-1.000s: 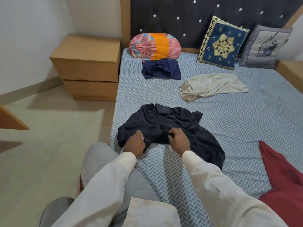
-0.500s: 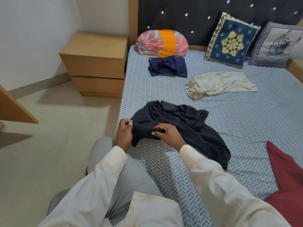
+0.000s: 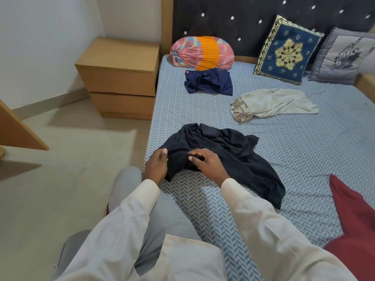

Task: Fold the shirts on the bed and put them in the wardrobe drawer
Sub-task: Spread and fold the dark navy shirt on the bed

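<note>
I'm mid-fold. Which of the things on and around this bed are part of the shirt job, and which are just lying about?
Job: black shirt, gripped by left hand and right hand; navy shirt; cream shirt; red cloth, maybe a shirt; bed.
Lying about: bolster; blue cushion; grey cushion; bedside cabinet.

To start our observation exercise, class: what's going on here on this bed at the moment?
A person at the edge of the bed is working on a dark navy shirt. The left hand and right hand each pinch its near edge, and it lies crumpled, not yet folded. A blue shirt and a cream shirt lie loose farther up the bed, and a red cloth at the right.
</note>
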The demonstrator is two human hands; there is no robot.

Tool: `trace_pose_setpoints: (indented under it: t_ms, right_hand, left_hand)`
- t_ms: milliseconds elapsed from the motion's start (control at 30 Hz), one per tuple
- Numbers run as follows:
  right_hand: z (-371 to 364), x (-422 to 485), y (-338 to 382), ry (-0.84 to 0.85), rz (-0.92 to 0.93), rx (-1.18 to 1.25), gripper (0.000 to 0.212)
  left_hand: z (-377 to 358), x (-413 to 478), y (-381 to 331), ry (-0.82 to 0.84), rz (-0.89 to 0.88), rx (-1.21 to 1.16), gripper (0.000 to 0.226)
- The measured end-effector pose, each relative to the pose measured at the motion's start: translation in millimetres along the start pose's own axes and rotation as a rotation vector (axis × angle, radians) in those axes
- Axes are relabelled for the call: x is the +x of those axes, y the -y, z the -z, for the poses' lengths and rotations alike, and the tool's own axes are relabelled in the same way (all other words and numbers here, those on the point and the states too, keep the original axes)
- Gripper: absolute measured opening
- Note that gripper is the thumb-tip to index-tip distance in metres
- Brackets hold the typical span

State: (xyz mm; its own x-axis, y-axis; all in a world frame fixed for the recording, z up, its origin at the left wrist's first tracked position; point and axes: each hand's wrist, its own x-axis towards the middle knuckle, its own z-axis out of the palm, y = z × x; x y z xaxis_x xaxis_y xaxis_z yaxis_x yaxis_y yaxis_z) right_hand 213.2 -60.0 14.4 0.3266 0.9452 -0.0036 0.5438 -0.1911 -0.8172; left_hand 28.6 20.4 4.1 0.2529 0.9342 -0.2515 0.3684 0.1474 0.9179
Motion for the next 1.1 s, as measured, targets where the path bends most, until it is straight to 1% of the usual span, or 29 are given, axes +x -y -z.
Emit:
trace_pose_setpoints:
  t_ms: [167, 267, 333, 400, 500, 567, 633, 767, 833, 900, 967, 1033, 1100]
  right_hand:
    - [0, 1, 3, 0.032, 0.043, -0.042, 0.025]
    - [-2, 2, 5, 0.023, 0.032, -0.049, 0.026]
    - [-4, 2, 5, 0.004, 0.011, -0.016, 0.024]
    - [-5, 1, 3, 0.004, -0.012, -0.018, 0.024]
    - [2, -11, -15, 0.036, -0.062, -0.145, 0.029]
    - [15, -26, -39, 0.043, -0.128, -0.253, 0.026]
    - [36, -48, -65, -0.017, -0.2, -0.35, 0.022]
    - [84, -80, -99, -0.256, -0.322, -0.429, 0.025]
    - [101, -83, -103, -0.366, -0.307, -0.465, 0.024]
    - [112, -81, -97, -0.435, -0.277, -0.471, 0.024]
    - [120, -78, -87, -0.423, -0.277, -0.509, 0.026]
    - [128, -73, -86, -0.348, -0.356, -0.484, 0.024]
    - [133, -72, -84, -0.129, -0.529, -0.445, 0.019]
  left_hand:
    - [2, -2, -4, 0.047, -0.026, -0.033, 0.03]
    - [2, -9, -8, 0.085, -0.086, -0.088, 0.028]
    - [4, -12, -9, 0.14, -0.121, -0.098, 0.022]
    - [8, -9, -11, 0.156, -0.153, -0.084, 0.016]
    - [22, -3, -28, 0.149, -0.238, -0.122, 0.014]
    - [36, -1, -41, 0.119, -0.269, -0.167, 0.013]
    - [47, 2, -46, 0.093, -0.267, -0.166, 0.011]
    - [63, 10, -42, 0.046, -0.254, 0.008, 0.014]
    - [65, 11, -44, 0.068, -0.243, 0.118, 0.018]
    - [65, 12, -47, 0.1, -0.236, 0.273, 0.022]
    - [63, 14, -50, 0.07, -0.258, 0.484, 0.025]
    - [62, 13, -52, 0.022, -0.303, 0.701, 0.017]
    - [58, 7, -54, 0.021, -0.329, 0.946, 0.012]
